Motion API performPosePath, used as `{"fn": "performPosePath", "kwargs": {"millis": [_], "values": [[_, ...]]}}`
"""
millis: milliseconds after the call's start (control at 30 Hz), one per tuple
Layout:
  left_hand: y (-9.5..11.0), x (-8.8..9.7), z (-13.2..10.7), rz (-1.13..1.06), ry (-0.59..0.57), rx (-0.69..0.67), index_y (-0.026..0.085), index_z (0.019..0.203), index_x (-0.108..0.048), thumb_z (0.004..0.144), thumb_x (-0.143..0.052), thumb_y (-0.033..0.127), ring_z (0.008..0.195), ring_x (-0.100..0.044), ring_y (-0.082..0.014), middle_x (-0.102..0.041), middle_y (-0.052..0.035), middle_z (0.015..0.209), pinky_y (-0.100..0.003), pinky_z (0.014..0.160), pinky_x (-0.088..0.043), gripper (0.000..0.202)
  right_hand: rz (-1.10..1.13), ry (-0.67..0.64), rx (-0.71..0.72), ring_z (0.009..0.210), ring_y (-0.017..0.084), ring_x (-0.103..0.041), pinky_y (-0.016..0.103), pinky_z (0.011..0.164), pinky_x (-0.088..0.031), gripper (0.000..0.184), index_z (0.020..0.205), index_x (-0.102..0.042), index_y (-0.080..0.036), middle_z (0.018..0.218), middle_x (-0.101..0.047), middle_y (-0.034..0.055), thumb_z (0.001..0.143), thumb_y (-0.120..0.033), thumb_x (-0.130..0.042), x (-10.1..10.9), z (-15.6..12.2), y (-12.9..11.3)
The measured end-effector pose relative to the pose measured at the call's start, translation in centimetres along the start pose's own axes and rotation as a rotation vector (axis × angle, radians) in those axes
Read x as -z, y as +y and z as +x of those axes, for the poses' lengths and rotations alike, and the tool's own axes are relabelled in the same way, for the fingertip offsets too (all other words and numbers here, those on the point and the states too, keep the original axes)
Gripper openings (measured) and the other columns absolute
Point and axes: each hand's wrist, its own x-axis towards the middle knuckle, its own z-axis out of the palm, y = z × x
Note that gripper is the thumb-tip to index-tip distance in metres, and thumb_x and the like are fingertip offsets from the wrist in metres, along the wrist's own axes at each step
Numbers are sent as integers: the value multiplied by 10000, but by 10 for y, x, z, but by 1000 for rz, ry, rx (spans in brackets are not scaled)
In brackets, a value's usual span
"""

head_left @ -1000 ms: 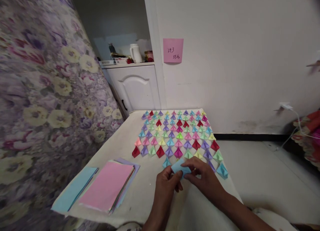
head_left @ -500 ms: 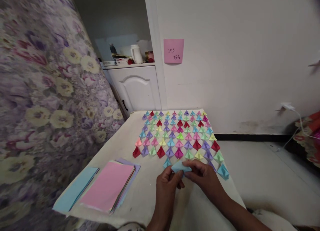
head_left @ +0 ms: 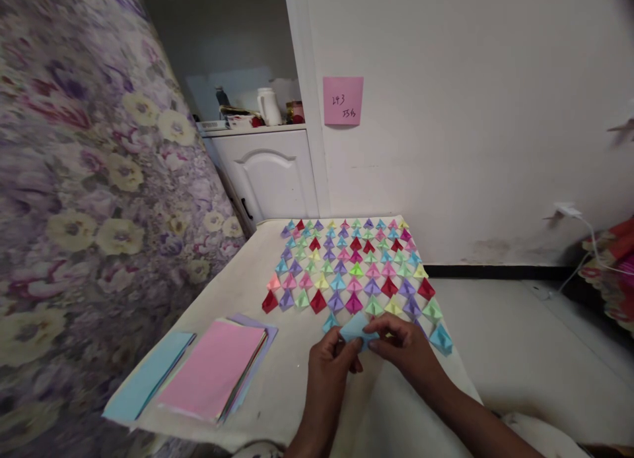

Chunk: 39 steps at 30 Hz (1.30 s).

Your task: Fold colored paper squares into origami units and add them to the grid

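Observation:
Between both hands, above the near middle of the table, is a light blue piece of folded paper (head_left: 355, 327). My left hand (head_left: 333, 360) pinches its left side between thumb and fingers. My right hand (head_left: 402, 346) pinches the right side, fingertips closed on the paper. Just beyond lie rows of small folded paper pieces in many colours, among them a magenta one (head_left: 353, 303) and a purple one (head_left: 335, 301). A blue folded piece (head_left: 330, 322) sits beside my left fingers. Another blue one (head_left: 441, 340) rests right of my right hand, which partly hides the nearest row.
On the table's (head_left: 238, 270) left lie a stack of coloured paper topped with pink (head_left: 212, 369) and a stack topped with blue (head_left: 148, 375). A floral curtain (head_left: 99, 214) hangs at the left. Behind stand a white cabinet (head_left: 272, 174) and a wall with a pink note (head_left: 343, 101).
The light blue paper's upper part now stands taller, its top corner raised between my fingers. Both hands keep their pinch in nearly the same place.

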Motion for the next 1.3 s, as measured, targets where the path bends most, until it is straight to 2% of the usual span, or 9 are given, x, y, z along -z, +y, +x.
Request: {"fn": "performPosePath", "kwargs": {"millis": [133,367,600,833,1067,1233,1300], "values": [[3,0,-1,24,28,-5,159,733,-636,701,-656,322,467,-457,-116,-524,41,435,-210,518,-350,167,1,28,3,601,117,-446,240,562,-376,122,783,-676,-220,701,-501,-18,663,-239,-694,0,0,-1],[2,0,0,-12,31,-1,165,709,-626,689,-663,338,470,-471,-126,-532,35,440,-217,517,-355,178,71,77,-58,586,127,-468,245,549,-386,163,763,-674,-212,624,-518,-23,632,-299,-718,-1,0,-2],[1,-2,1,-41,39,7,158,726,-634,706,-646,315,475,-462,-114,-530,42,446,-213,527,-355,158,91,86,-53,611,130,-505,245,567,-402,101,720,-667,-218,646,-580,-19,636,-243,-718,0,0,-4],[0,-2,0,-42,33,-13,155,734,-616,746,-627,298,503,-466,-110,-539,39,473,-213,552,-362,145,113,140,-72,638,138,-547,255,610,-439,138,745,-693,-219,693,-624,-12,615,-232,-738,-2,-1,-6],[-1,-2,0,-39,19,-20,149,790,-629,752,-626,291,510,-478,-108,-553,36,481,-212,559,-369,147,46,149,-34,642,146,-534,255,597,-433,120,745,-665,-203,692,-594,-4,645,-243,-717,-2,-3,-11],[-1,-3,-1,-43,-6,-18,140,788,-632,737,-637,274,494,-485,-105,-552,38,474,-209,541,-369,143,-102,63,131,703,144,-519,261,657,-425,158,852,-688,-222,770,-567,2,701,-183,-661,-1,-4,-15],[0,-4,-2,-46,-12,-19,142,774,-627,738,-634,269,490,-486,-101,-547,43,469,-206,538,-369,132,-100,36,149,734,149,-528,262,668,-422,169,865,-693,-226,811,-580,11,713,-169,-648,-1,-4,-14]]}}
